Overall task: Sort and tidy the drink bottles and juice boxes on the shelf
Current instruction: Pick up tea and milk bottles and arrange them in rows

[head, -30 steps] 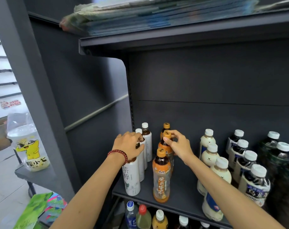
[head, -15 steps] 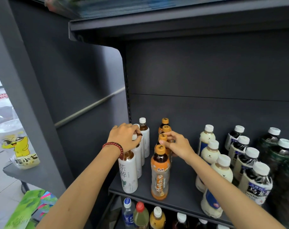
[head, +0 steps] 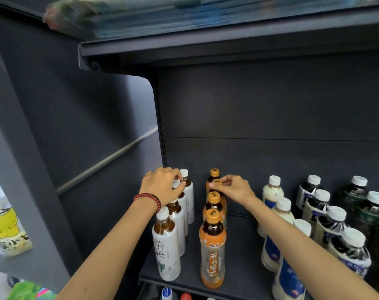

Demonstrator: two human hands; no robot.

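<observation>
On the dark shelf (head: 240, 252) stand two rows at the left. A row of white-labelled tea bottles (head: 166, 250) runs front to back. My left hand (head: 162, 186), with a red bead bracelet at the wrist, grips the cap of a bottle near the back of that row. Beside it is a row of orange-capped tea bottles (head: 212, 247). My right hand (head: 234, 188) pinches the cap of the second bottle from the back. Both forearms reach in from below.
Right of my arm stand cream milk-drink bottles (head: 273, 193), dark bottles with white caps (head: 333, 221) and green-tinted bottles (head: 370, 204). The upper shelf (head: 227, 46) carries flat packs. More bottles (head: 166, 293) show on the shelf below. A yellow cartoon bag (head: 6, 228) lies at the left.
Both hands have moved deeper into the shelf, toward the bottles at the back of their rows. The camera has tilted and the view has shifted slightly.
</observation>
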